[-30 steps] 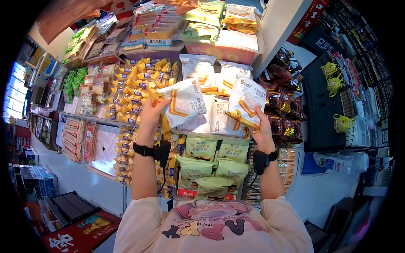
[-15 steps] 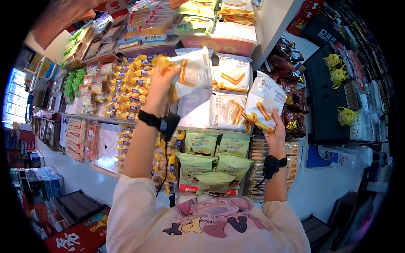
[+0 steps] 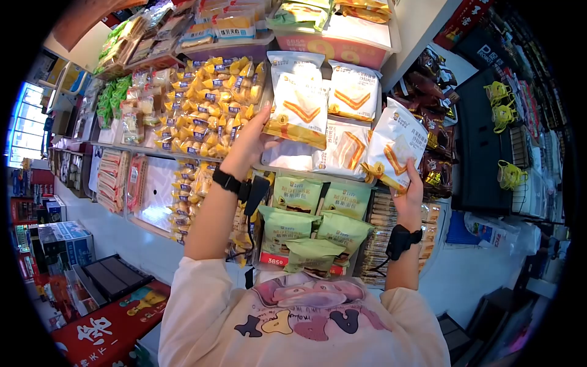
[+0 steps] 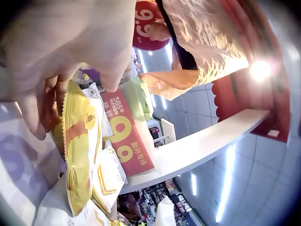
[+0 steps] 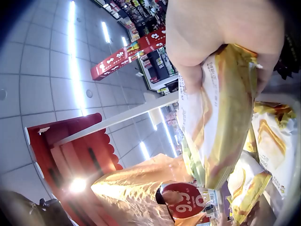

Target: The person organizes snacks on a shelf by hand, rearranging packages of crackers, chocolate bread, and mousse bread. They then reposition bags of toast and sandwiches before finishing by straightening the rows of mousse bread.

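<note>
My left hand is at the lower left edge of a white-and-yellow sandwich bread packet, which lies over another white packet. In the left wrist view, the fingers and thumb of the left hand are spread around the near end of this yellow-edged packet, apart from its sides. Held up at the right, over the tray's edge, is a similar packet; my right hand grips its lower edge, thumb on the front. The right wrist view shows that packet pinched between the right hand's fingers and thumb.
Two more white packets lie between the hands. Small yellow-wrapped breads fill the left tray, green packets stand nearer the body, and brown packets lie at the right. A white upright panel rises behind.
The left hand has brought its packet down onto the white packet at the back left, and its fingers have loosened. The right hand has moved rightward with its packet.
</note>
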Available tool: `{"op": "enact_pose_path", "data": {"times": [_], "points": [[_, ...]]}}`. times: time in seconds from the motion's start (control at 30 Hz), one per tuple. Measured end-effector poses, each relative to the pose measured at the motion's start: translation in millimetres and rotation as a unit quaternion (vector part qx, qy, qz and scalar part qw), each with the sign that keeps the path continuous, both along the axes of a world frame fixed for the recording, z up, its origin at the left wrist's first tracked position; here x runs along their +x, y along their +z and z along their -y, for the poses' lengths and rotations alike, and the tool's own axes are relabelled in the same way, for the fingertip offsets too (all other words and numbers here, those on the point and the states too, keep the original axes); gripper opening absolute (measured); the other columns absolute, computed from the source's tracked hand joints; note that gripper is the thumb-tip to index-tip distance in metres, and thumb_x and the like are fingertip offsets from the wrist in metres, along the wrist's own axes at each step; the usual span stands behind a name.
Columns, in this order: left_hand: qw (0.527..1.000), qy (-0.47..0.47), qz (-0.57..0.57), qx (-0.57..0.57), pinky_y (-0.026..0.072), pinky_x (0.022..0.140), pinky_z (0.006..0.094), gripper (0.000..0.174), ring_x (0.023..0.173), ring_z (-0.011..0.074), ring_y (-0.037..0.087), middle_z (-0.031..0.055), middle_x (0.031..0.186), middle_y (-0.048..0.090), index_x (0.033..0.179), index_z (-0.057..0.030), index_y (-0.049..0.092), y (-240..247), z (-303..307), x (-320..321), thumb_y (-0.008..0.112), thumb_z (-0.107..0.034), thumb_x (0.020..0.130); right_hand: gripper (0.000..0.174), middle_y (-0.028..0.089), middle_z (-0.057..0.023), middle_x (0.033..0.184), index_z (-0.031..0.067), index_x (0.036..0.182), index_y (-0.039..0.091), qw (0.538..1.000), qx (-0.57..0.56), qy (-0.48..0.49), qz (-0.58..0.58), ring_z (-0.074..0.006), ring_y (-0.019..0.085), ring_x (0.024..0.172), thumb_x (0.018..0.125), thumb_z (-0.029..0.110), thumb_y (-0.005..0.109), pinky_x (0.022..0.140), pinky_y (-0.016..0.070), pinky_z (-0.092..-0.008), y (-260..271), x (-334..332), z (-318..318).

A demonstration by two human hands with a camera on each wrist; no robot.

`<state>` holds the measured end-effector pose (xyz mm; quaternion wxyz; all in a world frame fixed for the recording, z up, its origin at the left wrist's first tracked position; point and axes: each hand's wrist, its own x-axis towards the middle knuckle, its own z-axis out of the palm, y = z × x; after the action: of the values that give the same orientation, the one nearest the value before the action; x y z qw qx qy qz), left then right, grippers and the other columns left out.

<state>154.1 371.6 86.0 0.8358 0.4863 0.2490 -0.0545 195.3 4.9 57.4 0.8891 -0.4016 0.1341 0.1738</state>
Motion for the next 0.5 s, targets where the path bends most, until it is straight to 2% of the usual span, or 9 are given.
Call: {"op": "enact_pose_path", "data": {"times": [0.03,0.07,0.1,0.13,0.27,0.3,0.33,0.4,0.5], "points": [[0.999,-0.001,-0.018,0.051,0.0518,0.084,0.0341,0.048,0.098,0.0219,0.064,0.0114,0.108,0.065,0.118,-0.0007,0.056,-15,-5,8,0.058,-0.041,0.091,0.035,0.064,-0.0069,0.113,0.0053,0.123,0.053,1.0,0.003,0.001,-0.005,-0.0185,0.066,0.097,0.093,0.022,0.058,0.078,0.0564,-0.0329,-4,1,2],[0.97,-0.079,-0.047,0.226,0.0512,0.082,0.0362,0.049,0.095,0.0223,0.064,0.0118,0.106,0.066,0.115,-0.0006,0.059,-11,-10,15,0.058,-0.042,0.09,0.034,0.065,-0.0066,0.113,0.0056,0.123,0.053,1.0,0.005,0.003,-0.009,-0.0181,0.066,0.096,0.093,0.022,0.058,0.076,0.0566,-0.0321,-4,2,2],[0.904,-0.155,-0.073,0.392,0.0506,0.08,0.0384,0.05,0.093,0.0228,0.065,0.0122,0.104,0.067,0.112,-0.0005,0.061,-8,-16,22,0.057,-0.044,0.088,0.034,0.065,-0.0064,0.113,0.0057,0.122,0.053,1.0,-0.001,-0.004,-0.01,-0.018,0.066,0.095,0.093,0.023,0.059,0.076,0.0566,-0.0314,-5,2,1],[0.803,-0.224,-0.097,0.543,0.05,0.079,0.0405,0.051,0.09,0.0232,0.066,0.0126,0.102,0.068,0.109,-0.0004,0.063,-6,-17,25,0.057,-0.046,0.087,0.034,0.065,-0.0061,0.112,0.0058,0.122,0.053,1.0,-0.007,-0.012,-0.011,-0.0179,0.066,0.095,0.093,0.023,0.059,0.075,0.0566,-0.0308,-5,1,-1],[0.871,-0.135,0.038,0.472,0.0507,0.075,0.0356,0.047,0.086,0.0237,0.066,0.014,0.096,0.069,0.104,0.0011,0.065,-42,-16,53,0.065,-0.04,0.082,0.034,0.065,-0.0061,0.111,0.0053,0.122,0.053,0.999,-0.032,-0.011,-0.005,-0.018,0.066,0.094,0.093,0.023,0.059,0.073,0.0567,-0.03,0,-2,-8],[0.916,-0.136,0.013,0.378,0.0506,0.074,0.0344,0.045,0.084,0.0229,0.065,0.0139,0.095,0.068,0.108,0.0007,0.062,-54,-19,64,0.07,-0.034,0.081,0.035,0.065,-0.0066,0.112,0.0049,0.123,0.053,0.999,-0.031,-0.006,-0.002,-0.0182,0.066,0.095,0.093,0.022,0.059,0.075,0.0564,-0.0305,-1,-2,-8],[0.929,-0.112,0.001,0.352,0.0502,0.075,0.0342,0.046,0.086,0.0222,0.064,0.0141,0.098,0.066,0.111,0.0007,0.06,-67,-24,67,0.071,-0.032,0.081,0.035,0.064,-0.0071,0.113,0.0045,0.123,0.052,1.0,-0.03,-0.002,0.002,-0.0183,0.066,0.097,0.094,0.022,0.059,0.076,0.0561,-0.0309,-2,-1,-8],[0.953,-0.064,-0.02,0.296,0.0494,0.078,0.0338,0.049,0.09,0.0209,0.061,0.0144,0.102,0.064,0.118,0.0008,0.054,-67,-18,72,0.071,-0.028,0.082,0.036,0.062,-0.0078,0.117,0.0036,0.125,0.05,1.0,-0.025,0.001,0.008,-0.0184,0.063,0.102,0.094,0.021,0.058,0.082,0.0537,-0.0319,1,2,-11],[0.954,0.074,0.041,0.289,0.0476,0.082,0.0337,0.052,0.099,0.0209,0.058,0.0157,0.11,0.06,0.124,0.0008,0.046,-69,-3,64,0.07,-0.021,0.084,0.039,0.058,-0.0083,0.123,0.0025,0.13,0.047,1.0,-0.016,0.002,0.014,-0.0183,0.059,0.11,0.095,0.017,0.056,0.09,0.0496,-0.0332,11,4,-18]]}}
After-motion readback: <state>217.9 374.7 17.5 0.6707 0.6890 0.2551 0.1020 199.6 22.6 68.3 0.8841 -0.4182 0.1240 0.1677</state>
